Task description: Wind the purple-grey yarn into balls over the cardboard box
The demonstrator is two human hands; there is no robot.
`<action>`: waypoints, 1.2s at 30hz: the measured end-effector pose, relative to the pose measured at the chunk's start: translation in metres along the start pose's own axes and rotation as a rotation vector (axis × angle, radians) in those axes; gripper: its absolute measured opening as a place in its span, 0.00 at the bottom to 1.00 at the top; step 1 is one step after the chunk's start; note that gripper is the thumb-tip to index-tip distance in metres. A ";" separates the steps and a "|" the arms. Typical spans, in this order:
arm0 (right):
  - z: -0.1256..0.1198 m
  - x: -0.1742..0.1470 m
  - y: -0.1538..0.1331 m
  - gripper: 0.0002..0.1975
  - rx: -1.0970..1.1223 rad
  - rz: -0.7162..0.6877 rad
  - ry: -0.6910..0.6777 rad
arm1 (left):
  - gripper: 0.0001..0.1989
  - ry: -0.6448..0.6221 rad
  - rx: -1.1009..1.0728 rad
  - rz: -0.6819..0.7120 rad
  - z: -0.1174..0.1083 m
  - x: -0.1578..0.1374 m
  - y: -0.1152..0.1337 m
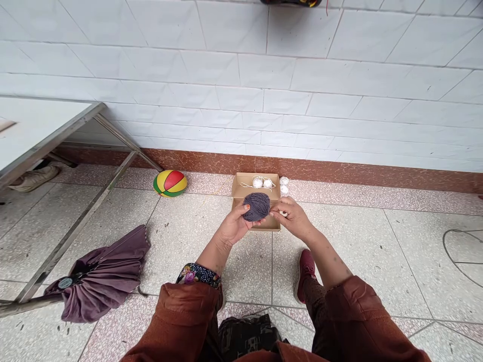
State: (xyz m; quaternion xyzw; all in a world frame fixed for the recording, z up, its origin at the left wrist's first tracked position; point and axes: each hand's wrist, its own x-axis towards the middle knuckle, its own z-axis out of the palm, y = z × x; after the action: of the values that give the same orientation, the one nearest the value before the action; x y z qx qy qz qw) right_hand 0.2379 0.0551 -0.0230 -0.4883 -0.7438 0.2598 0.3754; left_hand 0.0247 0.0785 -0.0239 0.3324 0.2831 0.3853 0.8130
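A dark grey-purple ball of yarn [257,206] is held up in my left hand [234,223], its thumb in front and its fingers underneath. Close by the ball's right side, my right hand [291,215] has its thumb and forefinger pinched together; any strand between them is too small to make out. Below both hands an open cardboard box [241,182] stands on the floor, partly hidden by the ball and the hands. Two white balls of yarn [262,183] with loose strands lie at its back, and more white balls [284,185] sit just outside its right edge.
A multicoloured ball [170,183] rests on the floor left of the box. Further left are a metal-framed table [56,120], a purple folded umbrella [109,276] and a shoe [35,178]. A tiled wall [241,75] rises behind. At right lies a thin wire loop [449,251].
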 end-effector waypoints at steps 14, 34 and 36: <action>0.011 -0.006 0.022 0.01 -0.036 0.170 -0.051 | 0.32 0.065 0.040 0.103 -0.003 -0.001 0.009; 0.028 -0.006 0.010 0.10 0.185 0.186 -0.272 | 0.27 0.072 -0.124 0.157 0.016 0.004 0.017; 0.025 -0.006 0.011 0.15 0.169 0.238 -0.251 | 0.26 0.099 -0.167 0.211 0.015 0.005 0.024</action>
State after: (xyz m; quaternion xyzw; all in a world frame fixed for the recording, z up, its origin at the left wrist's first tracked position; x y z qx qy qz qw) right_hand 0.2252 0.0535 -0.0479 -0.5035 -0.6973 0.4225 0.2860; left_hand 0.0279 0.0894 0.0024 0.2720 0.2533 0.5069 0.7778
